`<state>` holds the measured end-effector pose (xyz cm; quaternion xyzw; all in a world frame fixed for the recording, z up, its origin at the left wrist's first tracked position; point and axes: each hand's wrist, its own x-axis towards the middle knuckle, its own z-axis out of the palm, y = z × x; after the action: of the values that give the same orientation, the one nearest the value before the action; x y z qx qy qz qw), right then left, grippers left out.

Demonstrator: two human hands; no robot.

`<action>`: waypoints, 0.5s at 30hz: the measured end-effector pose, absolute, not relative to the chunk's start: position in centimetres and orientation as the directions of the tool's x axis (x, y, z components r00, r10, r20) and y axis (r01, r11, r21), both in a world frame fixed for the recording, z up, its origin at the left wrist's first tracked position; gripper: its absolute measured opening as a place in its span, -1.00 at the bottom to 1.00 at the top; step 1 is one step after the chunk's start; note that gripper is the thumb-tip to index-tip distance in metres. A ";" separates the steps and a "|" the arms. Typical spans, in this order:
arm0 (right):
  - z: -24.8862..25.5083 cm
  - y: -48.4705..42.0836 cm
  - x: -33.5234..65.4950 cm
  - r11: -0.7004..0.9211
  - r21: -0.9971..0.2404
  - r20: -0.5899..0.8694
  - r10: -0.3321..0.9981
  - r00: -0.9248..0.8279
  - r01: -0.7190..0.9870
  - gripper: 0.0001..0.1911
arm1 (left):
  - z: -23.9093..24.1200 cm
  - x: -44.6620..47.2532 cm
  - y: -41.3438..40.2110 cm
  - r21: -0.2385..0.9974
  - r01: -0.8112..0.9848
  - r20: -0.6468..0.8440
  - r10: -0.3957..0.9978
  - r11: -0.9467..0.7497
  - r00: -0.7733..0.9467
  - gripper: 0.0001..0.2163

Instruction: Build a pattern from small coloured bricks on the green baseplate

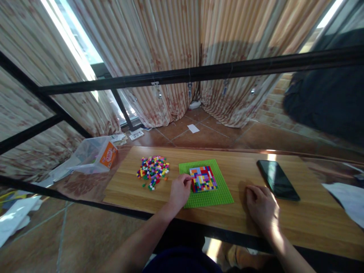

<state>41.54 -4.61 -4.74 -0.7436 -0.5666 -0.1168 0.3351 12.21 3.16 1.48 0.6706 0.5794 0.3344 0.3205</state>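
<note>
My left hand (181,188) is at the left edge of a flat block of coloured bricks (204,179). Its thumb and forefinger are pinched together on a small toy brick, mostly hidden by the fingertips. Rows of red, white, purple, yellow and blue bricks make up the block, which sits on a green studded baseplate (218,198). Left of the plate lies a pile of loose toy bricks (153,168). My right hand (263,208) rests on the wooden table right of the plate, fingers curled in and nothing visible in them.
A dark phone (278,179) lies on the table (241,167) beyond my right hand. On the floor to the left is a clear plastic box (95,153) with an orange label. A black metal bar (176,77) crosses in front of the curtains. White paper (345,197) lies at the right.
</note>
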 end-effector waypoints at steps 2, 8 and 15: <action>-4.7 -4.6 41.5 -0.126 -0.374 0.557 0.761 0.331 0.919 -0.70 | 1.5 12.4 3.1 0.829 0.551 0.063 0.994 -0.100 0.086 -0.87; -4.6 -4.7 41.4 -0.127 -0.388 0.548 0.765 0.339 0.913 -0.70 | 1.5 12.8 3.3 0.871 0.487 0.037 0.998 -0.060 0.055 -0.93; -4.7 -4.7 41.6 -0.135 -0.375 0.538 0.774 0.334 0.917 -0.71 | 1.1 12.8 3.7 0.950 0.311 -0.020 0.999 0.009 0.033 -0.95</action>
<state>41.58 -4.71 -4.71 -0.7455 -0.5672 -0.1073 0.3331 12.76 3.70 1.14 0.5778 0.5671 0.4021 0.4277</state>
